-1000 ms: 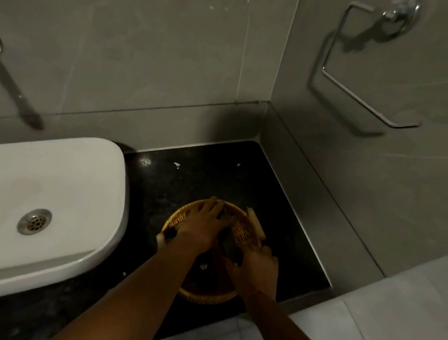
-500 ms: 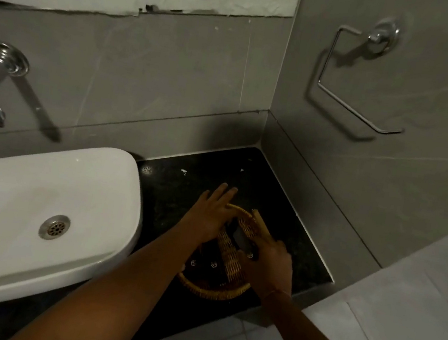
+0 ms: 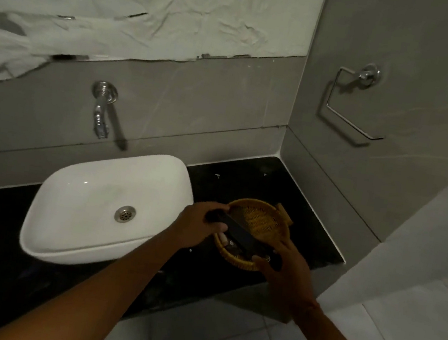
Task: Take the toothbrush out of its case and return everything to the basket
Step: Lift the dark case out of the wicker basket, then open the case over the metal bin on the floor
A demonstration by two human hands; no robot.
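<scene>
A long black toothbrush case [image 3: 242, 234] lies slanted above the round yellow wicker basket [image 3: 259, 218], held at both ends. My left hand [image 3: 198, 228] grips its upper left end. My right hand [image 3: 286, 268] grips its lower right end, over the basket's front rim. The case looks closed, and no toothbrush shows. Small items lie in the basket under the case, too dark to name.
The basket stands on a black counter [image 3: 244, 178] in the corner of grey tiled walls. A white basin [image 3: 102, 204] sits just left of it, under a chrome tap [image 3: 101, 115]. A chrome towel ring [image 3: 349, 107] hangs on the right wall.
Both hands were down in the basket; now they hold the black case lifted above it, one at each end. The view has risen and swung left.
</scene>
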